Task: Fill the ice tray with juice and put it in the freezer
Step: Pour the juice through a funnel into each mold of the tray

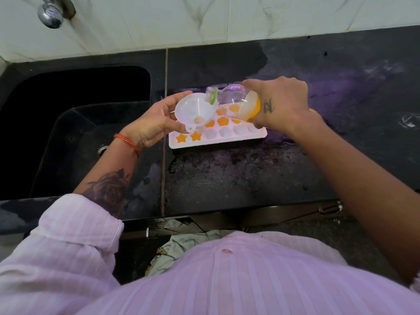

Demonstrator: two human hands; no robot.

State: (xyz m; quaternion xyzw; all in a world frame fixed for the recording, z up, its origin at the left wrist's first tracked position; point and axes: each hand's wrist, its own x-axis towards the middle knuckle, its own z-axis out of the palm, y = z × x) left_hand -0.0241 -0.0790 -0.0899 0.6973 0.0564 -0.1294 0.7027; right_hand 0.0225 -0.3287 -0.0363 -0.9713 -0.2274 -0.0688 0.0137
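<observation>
A white ice tray (227, 138) lies on the black counter (238, 178). Several of its star and flower cells hold orange juice; the front-right cells look empty. My left hand (154, 122) holds a white funnel (195, 109) by its rim, spout down over the tray's left part. My right hand (279, 103) grips a clear juice bottle (236, 98) tipped sideways, its green-ringed mouth at the funnel's rim. A little orange juice sits at the bottle's base end by my palm.
A deep black sink (75, 123) lies left of the tray, with a chrome tap (51, 15) above it on the white marbled wall. The counter shows wet patches around the tray. Drawer handles (329, 208) sit below the counter edge.
</observation>
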